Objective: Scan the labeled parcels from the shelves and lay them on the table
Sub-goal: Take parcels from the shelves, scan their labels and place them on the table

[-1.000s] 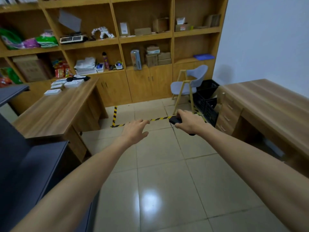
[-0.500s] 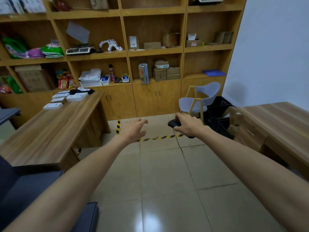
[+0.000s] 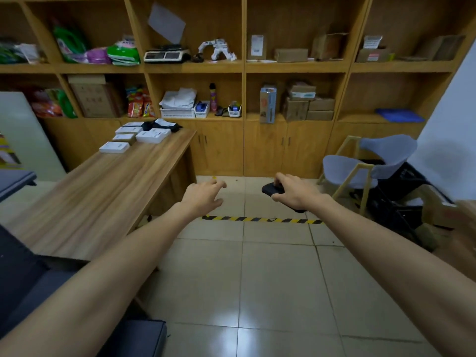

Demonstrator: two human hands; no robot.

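My right hand [image 3: 296, 193] grips a black handheld scanner [image 3: 270, 188], held out over the floor. To its left, my left hand [image 3: 203, 195] hangs with fingers spread and nothing in it. Ahead stands a wooden shelf wall [image 3: 243, 67]. Brown cardboard parcels [image 3: 307, 105] sit stacked in its lower middle bay, and more boxes [image 3: 291, 54] on the shelf above. On the wooden table [image 3: 98, 191] at left, several white and brown labeled parcels [image 3: 136, 136] lie at its far end.
A grey chair with a pale wooden frame [image 3: 365, 166] stands at right beside black crates [image 3: 401, 199]. Yellow-black tape [image 3: 262, 219] crosses the tiled floor. A dark sofa [image 3: 31, 292] is at lower left, another desk's edge [image 3: 463, 228] at far right.
The view has moved closer to the shelves and tilted up. Both hands stay stretched forward, the right still holding the scanner.
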